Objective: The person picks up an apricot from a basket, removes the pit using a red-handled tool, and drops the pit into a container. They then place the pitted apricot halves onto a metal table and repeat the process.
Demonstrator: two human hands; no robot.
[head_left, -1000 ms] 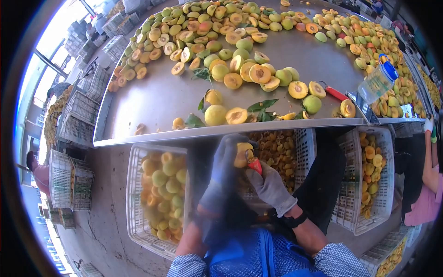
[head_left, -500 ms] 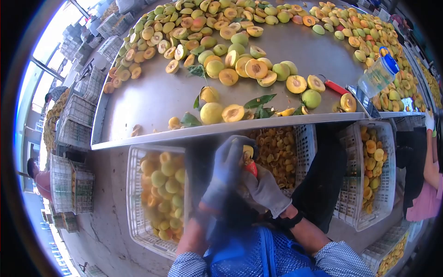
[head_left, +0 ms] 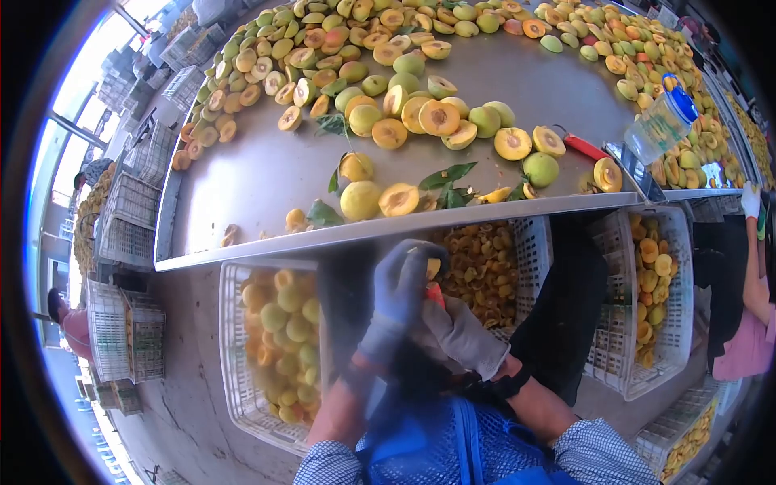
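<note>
My left hand (head_left: 398,284), in a pale glove, is closed around a piece of yellow fruit (head_left: 433,267) just below the table edge. Beside it my right hand (head_left: 467,333), also gloved, grips a red-handled tool (head_left: 436,294) whose blade I cannot make out. The two hands nearly touch. Behind them stands a crate holding cut fruit pieces (head_left: 478,271). Whole and halved fruits (head_left: 439,118) lie on the metal table (head_left: 267,174) with some green leaves (head_left: 447,176).
A white crate of fruit (head_left: 232,364) stands at the left, another crate (head_left: 675,331) at the right. A red-handled knife (head_left: 584,147) and a clear jar with a blue lid (head_left: 661,125) are on the table. A co-worker's gloved hand (head_left: 751,200) shows at far right.
The view has shifted slightly, so the table fruits appear a little further left. Both hands stay close together below the table edge, and less of the fruit piece shows.
</note>
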